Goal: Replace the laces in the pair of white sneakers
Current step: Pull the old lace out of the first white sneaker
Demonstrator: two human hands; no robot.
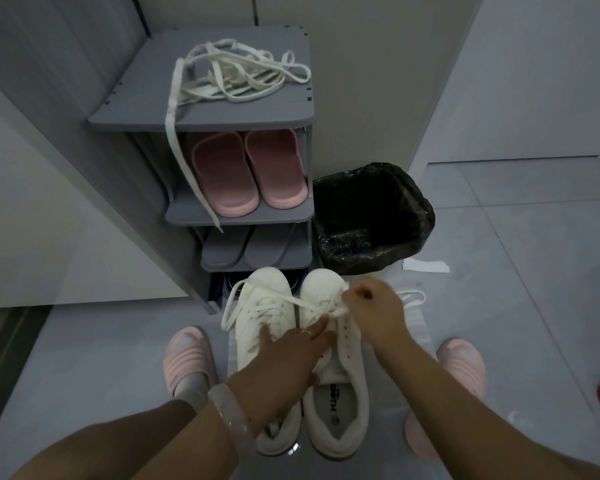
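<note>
Both white sneakers stand just before the grey shoe rack — left hand spread flat on them, right hand pinching a lace half-threaded in the right shoe — so lacing seems unfinished, with spare laces heaped atop the rack.

Grey shoe rack, pink slippers inside; black-lined bin beside.

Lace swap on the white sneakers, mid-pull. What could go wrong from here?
1. The right hand pinches the lace on the right sneaker; the left hand only presses flat across both sneakers, so a hard pull may shift the shoe.
2. The lace pile on the rack top looks tangled, with one end hanging over the edge; a tug may drag it all down.
</note>
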